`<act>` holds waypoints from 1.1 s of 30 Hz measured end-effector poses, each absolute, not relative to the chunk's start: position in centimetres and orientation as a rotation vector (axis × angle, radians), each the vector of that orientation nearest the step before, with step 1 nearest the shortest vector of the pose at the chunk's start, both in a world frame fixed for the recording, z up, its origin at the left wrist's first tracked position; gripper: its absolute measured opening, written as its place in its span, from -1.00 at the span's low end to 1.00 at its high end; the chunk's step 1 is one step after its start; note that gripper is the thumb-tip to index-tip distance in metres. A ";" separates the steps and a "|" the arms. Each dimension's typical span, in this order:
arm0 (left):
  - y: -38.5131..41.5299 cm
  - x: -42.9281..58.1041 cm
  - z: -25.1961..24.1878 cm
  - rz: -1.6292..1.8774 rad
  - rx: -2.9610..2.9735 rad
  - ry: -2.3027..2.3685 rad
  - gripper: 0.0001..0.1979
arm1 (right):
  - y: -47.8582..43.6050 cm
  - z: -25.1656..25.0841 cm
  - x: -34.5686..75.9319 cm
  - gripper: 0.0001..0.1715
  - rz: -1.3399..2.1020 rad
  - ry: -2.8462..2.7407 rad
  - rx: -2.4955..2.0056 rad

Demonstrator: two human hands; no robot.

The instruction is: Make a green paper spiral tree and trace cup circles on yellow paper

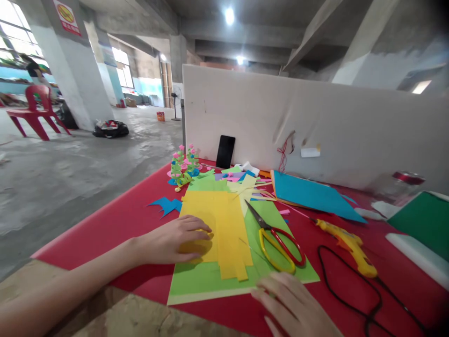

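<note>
My left hand (184,238) rests over the left part of yellow paper (203,210), its fingers spread and nothing gripped. Yellow strips (231,243) lie along the right of that paper, on top of green sheets (203,285). Low in the view, my right hand (293,302) hovers by the green sheet's front edge; it is slightly blurred, fingers and thumb apart, with nothing visible in it. Just beyond it lie scissors (268,228) with one red and one yellow handle, blades slightly apart and pointing away from me. A fine pale strand runs beside them.
At right are a yellow glue gun (351,245) with a black cord, and a blue sheet stack (312,194). Paper scraps (242,175), small paper plants (184,164) and a leaning phone (225,151) stand at the back. A white panel (245,107) rises behind the red tabletop (115,224).
</note>
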State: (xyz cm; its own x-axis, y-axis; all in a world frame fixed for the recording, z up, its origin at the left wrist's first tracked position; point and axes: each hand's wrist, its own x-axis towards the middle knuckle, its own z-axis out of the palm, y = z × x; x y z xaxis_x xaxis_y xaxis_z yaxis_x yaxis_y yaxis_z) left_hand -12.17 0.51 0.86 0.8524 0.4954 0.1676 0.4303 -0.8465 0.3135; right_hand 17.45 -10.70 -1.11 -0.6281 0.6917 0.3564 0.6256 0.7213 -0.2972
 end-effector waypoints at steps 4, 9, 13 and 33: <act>0.3 -12.4 1.0 0.259 2.727 0.681 -0.51 | -8.6 -1.3 15.1 -0.40 0.138 -2.598 -0.965; 0.4 -12.6 0.9 0.213 2.786 0.618 -0.58 | -6.7 -0.8 13.3 -0.40 0.186 -2.744 -1.085; 0.1 -12.4 0.9 0.151 2.823 0.631 -0.63 | -6.1 -1.4 13.0 -0.45 0.148 -2.694 -1.149; -0.6 -10.4 0.0 0.141 2.889 0.582 -0.45 | -5.0 -2.6 12.5 -0.50 0.227 -2.364 -1.227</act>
